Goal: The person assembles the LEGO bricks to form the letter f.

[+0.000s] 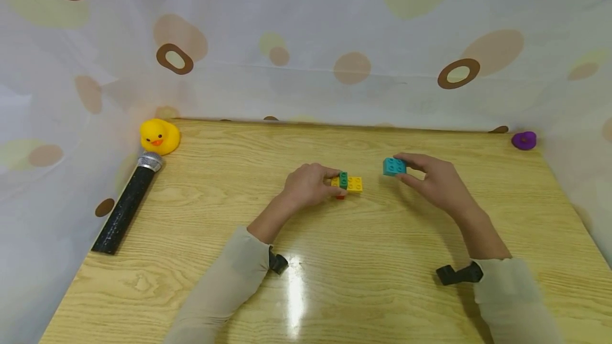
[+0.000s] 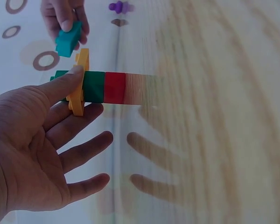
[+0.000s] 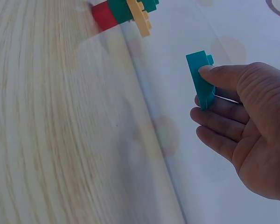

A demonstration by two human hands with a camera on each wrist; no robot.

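My left hand pinches a small stack of toy building blocks between thumb and fingers. In the left wrist view the stack has a red block at its base, a green block above it, then a thin yellow piece and another green block on top. The red end is at or just above the tabletop; I cannot tell which. To the right, my right hand grips a teal block by its edges, held apart from the stack. Its studs show in the head view.
A yellow rubber duck sits at the far left corner, with a black microphone lying in front of it. At the far right is a small purple toy. Patterned cloth walls the back and sides of the wooden table.
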